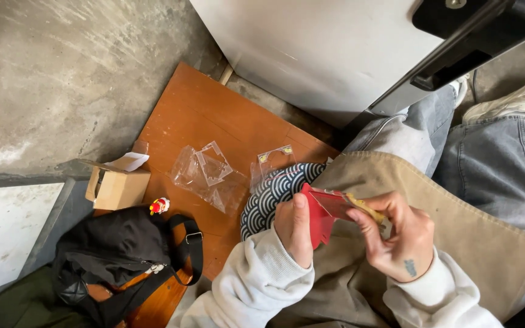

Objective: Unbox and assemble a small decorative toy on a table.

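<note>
My left hand (pixel 294 228) grips a small red folded-card model piece (pixel 322 214) from its left side, thumb up along the edge. My right hand (pixel 395 235) pinches the right end of the same piece, where a thin yellow-tan part (pixel 364 208) sticks out between the fingers. Both hands hover over my lap, which is covered by a tan cloth (pixel 457 231) and a navy fabric with a white wave pattern (pixel 271 193). Both sleeves are white.
An orange-brown wooden board (pixel 195 115) lies on the concrete floor. On it are clear plastic wrappers (pixel 205 176), a clear sheet with small coloured bits (pixel 274 155), an open cardboard box (pixel 116 185), a tiny red figurine (pixel 160 206) and a black bag (pixel 113 252). A grey panel (pixel 335 54) stands ahead.
</note>
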